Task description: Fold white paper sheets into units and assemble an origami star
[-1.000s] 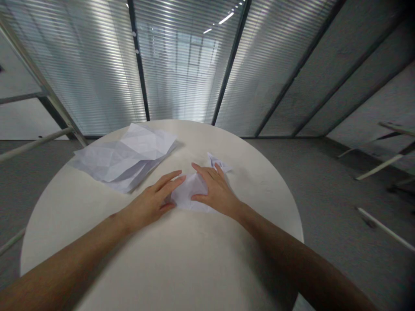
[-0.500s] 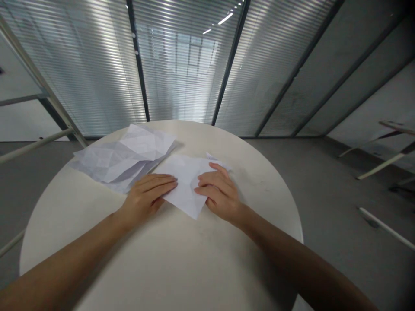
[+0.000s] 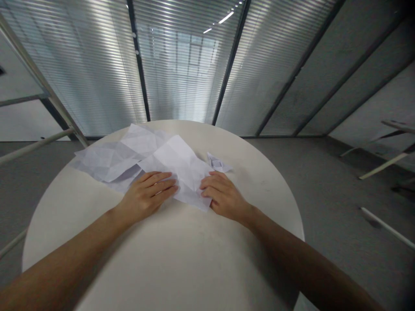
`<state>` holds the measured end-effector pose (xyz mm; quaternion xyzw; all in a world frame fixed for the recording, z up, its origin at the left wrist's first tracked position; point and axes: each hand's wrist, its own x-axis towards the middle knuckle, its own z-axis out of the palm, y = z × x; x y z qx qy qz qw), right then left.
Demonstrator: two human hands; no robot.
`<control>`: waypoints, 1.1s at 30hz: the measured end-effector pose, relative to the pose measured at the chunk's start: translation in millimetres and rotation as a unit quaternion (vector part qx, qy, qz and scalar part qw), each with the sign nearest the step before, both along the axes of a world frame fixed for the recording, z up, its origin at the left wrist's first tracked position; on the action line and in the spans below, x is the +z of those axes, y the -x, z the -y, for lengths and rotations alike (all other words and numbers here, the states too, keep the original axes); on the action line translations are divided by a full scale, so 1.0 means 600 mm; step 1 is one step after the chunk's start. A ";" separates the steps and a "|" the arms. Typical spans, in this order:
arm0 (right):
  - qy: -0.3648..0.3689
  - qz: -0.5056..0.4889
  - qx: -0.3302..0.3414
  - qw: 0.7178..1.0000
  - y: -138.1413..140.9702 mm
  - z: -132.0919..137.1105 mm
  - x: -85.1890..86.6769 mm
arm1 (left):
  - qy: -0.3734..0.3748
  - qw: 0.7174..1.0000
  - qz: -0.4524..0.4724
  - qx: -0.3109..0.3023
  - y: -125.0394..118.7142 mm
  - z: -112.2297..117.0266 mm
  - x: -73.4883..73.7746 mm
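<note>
A creased white sheet of paper [image 3: 178, 155], spread wide, lies between my hands near the middle of the round table. My left hand [image 3: 149, 192] holds its lower left edge, fingers together on top and the thumb hidden. At the lower right edge, my right hand [image 3: 225, 194] grips the paper with bent fingers, its thumb out of sight. Just beyond the right fingertips sits a small folded paper piece [image 3: 216, 163]. Several crumpled paper sheets [image 3: 106, 160] lie loosely at the left, partly under the spread sheet.
The white round table [image 3: 181, 259] carries all the paper. Behind it stand glass panels with blinds [image 3: 181, 65]. A pale metal frame [image 3: 39, 144] is close at the left, and another table [image 3: 398, 129] stands at the far right.
The sheet between my hands has opened out from a smaller folded shape, its far part now over the left pile. My right fingers have drawn in, and the small folded piece shows fully.
</note>
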<state>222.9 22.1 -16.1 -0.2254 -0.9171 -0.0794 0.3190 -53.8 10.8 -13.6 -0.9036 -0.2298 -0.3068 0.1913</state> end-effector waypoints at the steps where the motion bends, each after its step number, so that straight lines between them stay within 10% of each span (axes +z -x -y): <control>1: 0.039 0.026 -0.004 0.999 -0.002 -0.004 -0.005 | 0.035 0.999 -0.032 0.000 -0.001 -0.001 -0.001; 6: 0.179 0.124 0.002 0.976 -0.019 -0.011 -0.013 | 0.184 0.976 -0.120 -0.002 -0.001 -0.001 -0.009; 13: 0.246 0.142 -0.003 0.959 -0.024 -0.013 0.006 | 0.205 0.973 -0.103 -0.022 0.003 -0.003 -0.015; 21: 0.179 0.117 -0.218 0.952 0.031 -0.005 -0.002 | 0.308 0.945 -0.081 -0.079 0.001 0.003 0.020; 33: 0.058 0.083 -0.330 0.939 0.046 -0.010 -0.020 | 0.263 0.957 -0.119 -0.021 -0.011 0.006 0.002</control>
